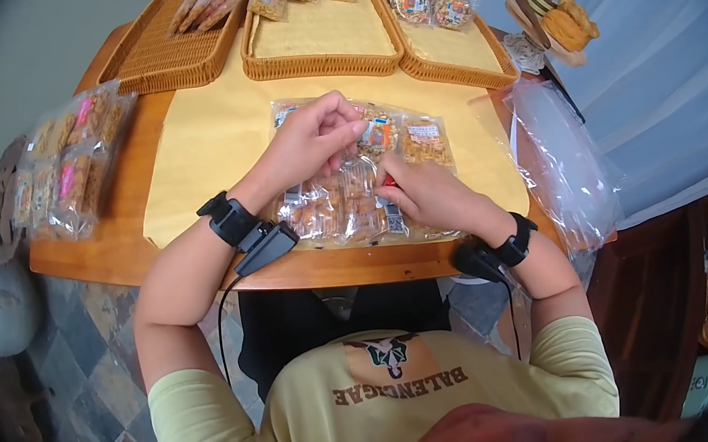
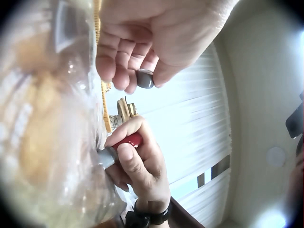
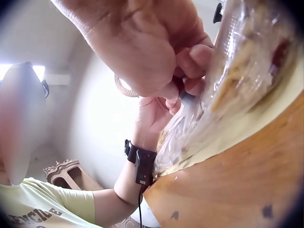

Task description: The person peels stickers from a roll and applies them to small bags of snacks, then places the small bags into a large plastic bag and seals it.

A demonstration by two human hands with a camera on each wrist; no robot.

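Note:
Several clear packets of snacks [image 1: 312, 213] lie together on yellow paper near the table's front edge. My left hand [image 1: 318, 135] is above their back left part; in the left wrist view, its thumb and fingers [image 2: 156, 38] pinch a small dark grey, cap-like piece [image 2: 145, 79]. My right hand [image 1: 432, 193], at the packets' right side, grips a small red object [image 1: 389, 181]. In the left wrist view this object has a grey end [image 2: 107, 157] against the plastic. From the right wrist, the right hand [image 3: 147, 47] hides most of it.
Three wicker trays stand at the back: left [image 1: 156, 63] and middle [image 1: 326, 65] with some packets, right [image 1: 464, 72] with round packs. Bagged snacks [image 1: 75, 162] lie at the left edge, clear plastic bags [image 1: 560, 163] at the right, bread-like items [image 1: 563, 25] beyond.

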